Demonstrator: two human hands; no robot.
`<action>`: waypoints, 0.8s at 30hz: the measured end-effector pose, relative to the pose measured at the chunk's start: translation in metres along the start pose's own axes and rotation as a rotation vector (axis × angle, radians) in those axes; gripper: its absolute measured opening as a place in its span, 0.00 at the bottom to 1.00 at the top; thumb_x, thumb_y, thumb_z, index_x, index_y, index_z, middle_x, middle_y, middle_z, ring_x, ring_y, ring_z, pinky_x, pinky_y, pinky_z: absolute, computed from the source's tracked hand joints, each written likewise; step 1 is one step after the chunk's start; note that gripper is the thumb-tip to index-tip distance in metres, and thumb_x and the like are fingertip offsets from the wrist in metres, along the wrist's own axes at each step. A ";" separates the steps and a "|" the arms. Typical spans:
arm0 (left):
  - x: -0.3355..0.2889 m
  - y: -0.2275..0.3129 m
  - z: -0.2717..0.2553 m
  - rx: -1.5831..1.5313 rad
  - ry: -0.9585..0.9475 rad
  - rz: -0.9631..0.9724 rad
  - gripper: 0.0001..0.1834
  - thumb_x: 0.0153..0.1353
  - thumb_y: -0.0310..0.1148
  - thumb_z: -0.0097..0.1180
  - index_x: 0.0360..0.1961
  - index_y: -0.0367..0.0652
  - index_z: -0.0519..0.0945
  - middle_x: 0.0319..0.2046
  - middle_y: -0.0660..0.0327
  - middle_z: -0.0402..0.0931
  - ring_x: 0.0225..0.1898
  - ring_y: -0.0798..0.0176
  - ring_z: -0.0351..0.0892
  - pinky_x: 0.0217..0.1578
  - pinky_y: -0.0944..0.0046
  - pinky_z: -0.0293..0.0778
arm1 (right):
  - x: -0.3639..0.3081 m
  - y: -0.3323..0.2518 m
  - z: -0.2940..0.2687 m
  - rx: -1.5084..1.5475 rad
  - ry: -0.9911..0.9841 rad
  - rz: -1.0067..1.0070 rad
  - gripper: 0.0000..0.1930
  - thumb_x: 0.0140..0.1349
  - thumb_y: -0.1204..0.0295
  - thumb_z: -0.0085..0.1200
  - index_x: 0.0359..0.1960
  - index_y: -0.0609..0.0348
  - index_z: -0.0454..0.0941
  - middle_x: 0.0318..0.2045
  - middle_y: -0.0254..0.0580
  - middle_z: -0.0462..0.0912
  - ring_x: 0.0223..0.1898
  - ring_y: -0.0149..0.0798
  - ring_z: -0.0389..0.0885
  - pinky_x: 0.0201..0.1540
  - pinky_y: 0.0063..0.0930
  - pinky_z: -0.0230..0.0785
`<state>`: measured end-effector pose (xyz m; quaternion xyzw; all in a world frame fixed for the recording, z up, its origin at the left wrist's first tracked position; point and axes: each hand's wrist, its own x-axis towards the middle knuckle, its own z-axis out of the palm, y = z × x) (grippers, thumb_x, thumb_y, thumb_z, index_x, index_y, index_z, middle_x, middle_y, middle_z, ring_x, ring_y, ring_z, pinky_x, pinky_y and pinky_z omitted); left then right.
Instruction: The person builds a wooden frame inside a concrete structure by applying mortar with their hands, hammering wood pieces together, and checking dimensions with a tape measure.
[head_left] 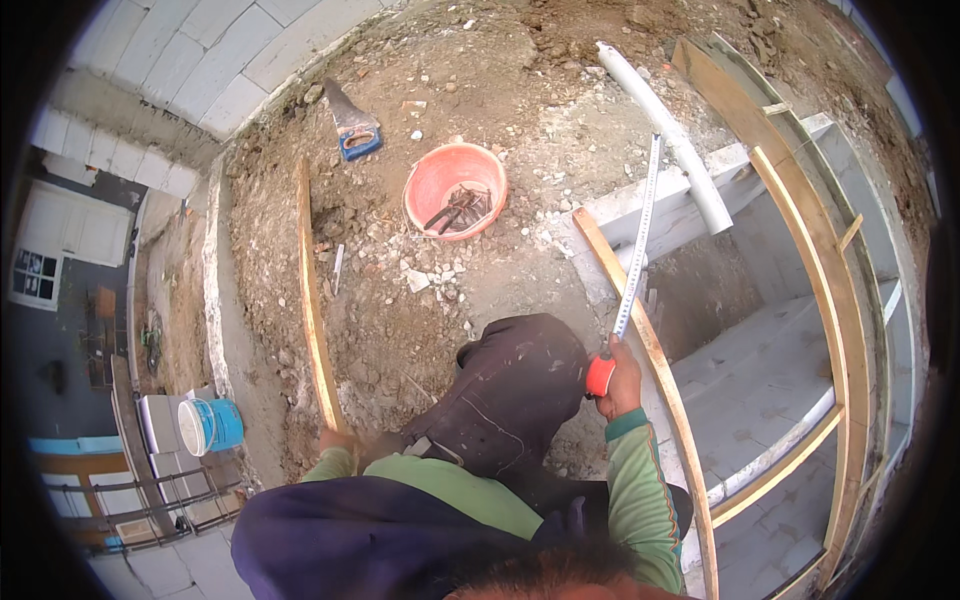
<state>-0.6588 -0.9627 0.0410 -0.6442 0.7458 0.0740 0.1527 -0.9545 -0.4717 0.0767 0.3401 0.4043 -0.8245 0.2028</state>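
My right hand (622, 380) is closed around a red tape measure (600, 375) beside my bent knee. Its white blade (640, 240) runs out away from me, crossing above a wooden strip (640, 320), and its far end lies near a white plastic pipe (670, 140). On the left, my left hand (338, 440) grips the near end of a long wooden batten (313, 300); the fingers are partly hidden and a little blurred. The batten stretches forward over the soil.
An orange bucket (412, 190) with metal tools inside stands ahead, and a blue-handled handsaw (355, 130) lies beyond it. At right a block-walled pit (780, 340) is bordered by timber boards (830, 290). A blue-and-white pail (215, 428) sits at far left. Rubble covers the ground.
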 end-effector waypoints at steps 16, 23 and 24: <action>-0.142 0.055 -0.271 -0.185 -0.303 0.276 0.35 0.43 0.48 0.74 0.39 0.27 0.76 0.36 0.38 0.79 0.40 0.40 0.81 0.43 0.48 0.76 | -0.179 -0.118 0.064 -0.244 0.003 0.401 0.24 0.67 0.62 0.48 0.63 0.54 0.68 0.40 0.46 0.79 0.21 0.39 0.77 0.21 0.36 0.74; -0.235 0.042 -0.380 -0.313 -0.405 0.134 0.29 0.45 0.47 0.71 0.39 0.31 0.79 0.39 0.36 0.79 0.41 0.37 0.81 0.45 0.46 0.76 | -0.241 -0.149 0.270 -1.013 -0.716 0.533 0.28 0.62 0.79 0.44 0.66 0.56 0.66 0.46 0.46 0.79 0.32 0.39 0.83 0.36 0.31 0.78; -0.245 0.035 -0.387 -0.326 -0.449 0.193 0.29 0.46 0.48 0.70 0.41 0.34 0.79 0.41 0.36 0.79 0.43 0.38 0.81 0.47 0.46 0.76 | -0.239 -0.150 0.297 -1.078 -0.769 0.572 0.28 0.62 0.79 0.44 0.66 0.56 0.66 0.46 0.46 0.79 0.32 0.39 0.83 0.36 0.31 0.78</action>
